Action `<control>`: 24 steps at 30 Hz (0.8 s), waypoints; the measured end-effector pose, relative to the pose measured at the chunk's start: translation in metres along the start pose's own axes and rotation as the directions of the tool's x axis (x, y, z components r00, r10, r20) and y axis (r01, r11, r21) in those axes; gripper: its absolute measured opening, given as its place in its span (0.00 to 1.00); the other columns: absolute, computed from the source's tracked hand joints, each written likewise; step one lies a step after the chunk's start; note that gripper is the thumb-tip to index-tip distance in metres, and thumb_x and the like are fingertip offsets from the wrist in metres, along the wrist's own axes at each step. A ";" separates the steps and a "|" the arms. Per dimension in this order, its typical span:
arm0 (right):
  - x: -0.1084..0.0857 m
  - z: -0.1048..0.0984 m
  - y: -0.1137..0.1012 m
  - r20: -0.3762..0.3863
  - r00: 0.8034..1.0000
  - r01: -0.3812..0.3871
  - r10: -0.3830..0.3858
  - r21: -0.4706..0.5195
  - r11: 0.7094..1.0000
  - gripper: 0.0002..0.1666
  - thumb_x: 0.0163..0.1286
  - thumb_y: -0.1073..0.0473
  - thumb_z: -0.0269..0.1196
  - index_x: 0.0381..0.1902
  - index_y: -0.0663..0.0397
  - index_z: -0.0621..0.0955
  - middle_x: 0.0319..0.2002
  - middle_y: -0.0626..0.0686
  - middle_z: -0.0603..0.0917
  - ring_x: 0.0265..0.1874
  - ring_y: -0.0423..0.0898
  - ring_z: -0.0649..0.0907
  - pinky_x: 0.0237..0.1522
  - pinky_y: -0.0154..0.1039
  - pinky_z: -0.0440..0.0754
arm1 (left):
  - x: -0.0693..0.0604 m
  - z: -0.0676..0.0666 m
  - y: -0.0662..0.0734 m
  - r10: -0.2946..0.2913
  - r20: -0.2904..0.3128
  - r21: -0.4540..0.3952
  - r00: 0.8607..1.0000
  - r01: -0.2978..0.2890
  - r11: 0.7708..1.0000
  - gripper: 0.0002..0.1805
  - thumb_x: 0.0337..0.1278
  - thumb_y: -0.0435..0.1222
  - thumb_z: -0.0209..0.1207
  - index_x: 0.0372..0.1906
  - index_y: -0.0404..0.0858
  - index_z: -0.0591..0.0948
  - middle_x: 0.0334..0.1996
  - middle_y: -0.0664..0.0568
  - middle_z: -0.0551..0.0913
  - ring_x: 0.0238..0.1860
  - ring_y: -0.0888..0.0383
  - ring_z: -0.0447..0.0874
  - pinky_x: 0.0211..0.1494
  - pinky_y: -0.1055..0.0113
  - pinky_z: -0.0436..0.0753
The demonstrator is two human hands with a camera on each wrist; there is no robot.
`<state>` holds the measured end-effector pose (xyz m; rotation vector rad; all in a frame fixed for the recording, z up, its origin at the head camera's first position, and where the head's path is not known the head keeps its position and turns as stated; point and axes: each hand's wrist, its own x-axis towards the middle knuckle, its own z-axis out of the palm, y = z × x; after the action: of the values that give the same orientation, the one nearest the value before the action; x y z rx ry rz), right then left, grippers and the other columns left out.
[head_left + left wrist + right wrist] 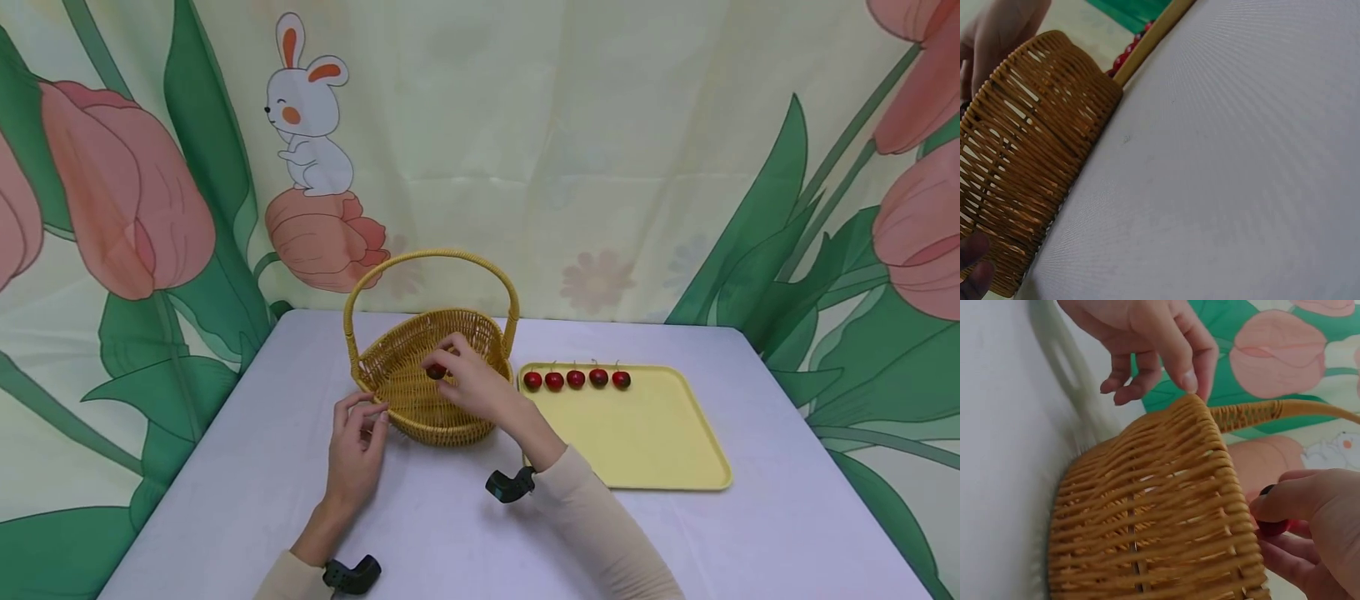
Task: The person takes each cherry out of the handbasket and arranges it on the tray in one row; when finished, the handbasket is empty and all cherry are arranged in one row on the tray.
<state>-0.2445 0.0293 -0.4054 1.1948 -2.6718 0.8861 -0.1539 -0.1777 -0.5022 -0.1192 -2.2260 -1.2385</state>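
Observation:
A woven wicker basket [442, 433] with a tall arched handle stands on the table. My left hand [356, 454] is at the basket's front left rim; the right wrist view shows its thumb [1189, 380] and forefinger pinching that edge. Over the basket's opening, my right hand [474, 382] holds a dark red cherry [436, 371] between thumb and fingers. The right wrist view has this cherry [1274, 527] just beyond the rim, partly covered by the fingers. Several cherries [576, 379] sit in a row along the far edge of a yellow tray [645, 442].
The tray stands right of the basket, close beside it. A white cloth [420, 525] covers the table. Behind the table hangs a curtain [600, 167] printed with tulips and a rabbit. Black wrist cameras [510, 484] are strapped on both wrists.

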 end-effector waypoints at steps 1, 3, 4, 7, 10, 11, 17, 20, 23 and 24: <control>-0.002 -0.001 0.000 -0.008 1.000 -0.002 0.002 -0.002 1.000 0.16 0.69 0.66 0.63 0.53 0.49 0.81 0.56 0.53 0.71 0.50 0.45 0.79 0.52 0.37 0.83 | 0.000 0.000 0.001 -0.002 -0.001 0.002 1.000 0.002 1.000 0.09 0.69 0.32 0.58 0.49 0.33 0.81 0.62 0.48 0.70 0.33 0.69 0.74 0.33 0.81 0.75; -0.006 -0.004 0.000 -0.021 1.000 -0.001 0.001 -0.003 1.000 0.16 0.69 0.67 0.64 0.53 0.50 0.81 0.54 0.53 0.72 0.50 0.45 0.79 0.52 0.37 0.84 | 0.000 -0.001 0.001 -0.005 -0.001 0.004 1.000 0.005 1.000 0.09 0.69 0.32 0.57 0.49 0.33 0.81 0.62 0.48 0.70 0.33 0.69 0.74 0.33 0.81 0.75; -0.008 -0.005 0.001 -0.027 1.000 0.003 -0.003 -0.007 1.000 0.16 0.69 0.66 0.64 0.53 0.50 0.81 0.53 0.53 0.73 0.50 0.45 0.79 0.52 0.37 0.84 | 0.000 -0.001 0.002 -0.006 -0.001 0.006 1.000 0.006 1.000 0.09 0.69 0.32 0.57 0.49 0.33 0.81 0.62 0.48 0.70 0.33 0.69 0.74 0.33 0.81 0.75; -0.014 -0.006 0.003 -0.044 0.999 0.009 -0.009 -0.003 1.000 0.15 0.68 0.67 0.65 0.52 0.51 0.81 0.51 0.52 0.74 0.49 0.44 0.79 0.51 0.37 0.84 | 0.000 -0.002 0.002 -0.007 -0.001 0.011 1.000 0.007 1.000 0.09 0.69 0.32 0.57 0.49 0.33 0.81 0.62 0.48 0.70 0.33 0.69 0.74 0.34 0.81 0.75; -0.018 -0.007 0.005 -0.063 0.998 0.021 -0.020 0.006 1.000 0.15 0.67 0.67 0.65 0.51 0.52 0.80 0.49 0.52 0.74 0.47 0.43 0.78 0.49 0.36 0.83 | 0.000 -0.002 0.001 -0.004 -0.004 0.020 1.000 0.004 1.000 0.09 0.69 0.32 0.57 0.49 0.34 0.81 0.62 0.48 0.70 0.33 0.70 0.74 0.34 0.82 0.75; -0.019 -0.007 0.006 -0.073 0.997 0.022 -0.021 0.013 1.000 0.15 0.67 0.66 0.64 0.51 0.53 0.80 0.48 0.52 0.74 0.46 0.43 0.78 0.49 0.36 0.83 | 0.000 -0.001 0.000 -0.002 -0.004 0.022 1.000 0.002 1.000 0.09 0.69 0.32 0.57 0.49 0.34 0.81 0.62 0.48 0.70 0.33 0.70 0.74 0.34 0.82 0.75; -0.027 -0.008 0.012 -0.124 0.992 0.016 -0.012 0.025 1.000 0.20 0.68 0.65 0.63 0.57 0.52 0.81 0.50 0.52 0.74 0.46 0.43 0.78 0.47 0.36 0.83 | -0.001 -0.001 0.000 0.007 -0.005 0.020 1.000 -0.006 1.000 0.08 0.70 0.33 0.57 0.48 0.34 0.81 0.62 0.48 0.70 0.34 0.69 0.74 0.34 0.81 0.75; -0.030 -0.010 0.014 -0.135 0.991 0.008 0.000 0.058 0.998 0.20 0.68 0.66 0.63 0.58 0.53 0.81 0.52 0.53 0.74 0.46 0.43 0.80 0.48 0.35 0.84 | -0.001 -0.001 0.000 0.011 -0.007 0.019 1.000 -0.011 1.000 0.08 0.70 0.33 0.57 0.48 0.35 0.81 0.62 0.48 0.70 0.34 0.69 0.74 0.34 0.81 0.75; -0.034 -0.013 0.014 -0.140 0.990 0.002 0.015 0.123 0.992 0.18 0.68 0.68 0.63 0.55 0.55 0.81 0.51 0.54 0.73 0.44 0.44 0.81 0.47 0.35 0.85 | -0.001 0.000 0.000 0.015 -0.007 0.015 1.000 -0.015 1.000 0.07 0.70 0.32 0.57 0.47 0.35 0.81 0.62 0.47 0.70 0.34 0.70 0.74 0.34 0.82 0.75; -0.035 -0.014 0.014 -0.146 0.989 0.002 0.019 0.140 0.990 0.18 0.67 0.68 0.63 0.54 0.55 0.81 0.51 0.54 0.73 0.44 0.44 0.81 0.47 0.35 0.86 | 0.000 0.000 0.000 0.015 -0.007 0.015 1.000 -0.015 1.000 0.07 0.70 0.33 0.57 0.47 0.35 0.81 0.62 0.47 0.70 0.34 0.70 0.74 0.34 0.82 0.75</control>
<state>-0.2319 0.0671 -0.4109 1.0966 -2.5367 1.1323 -0.1533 -0.1777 -0.5019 -0.1260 -2.2241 -1.2124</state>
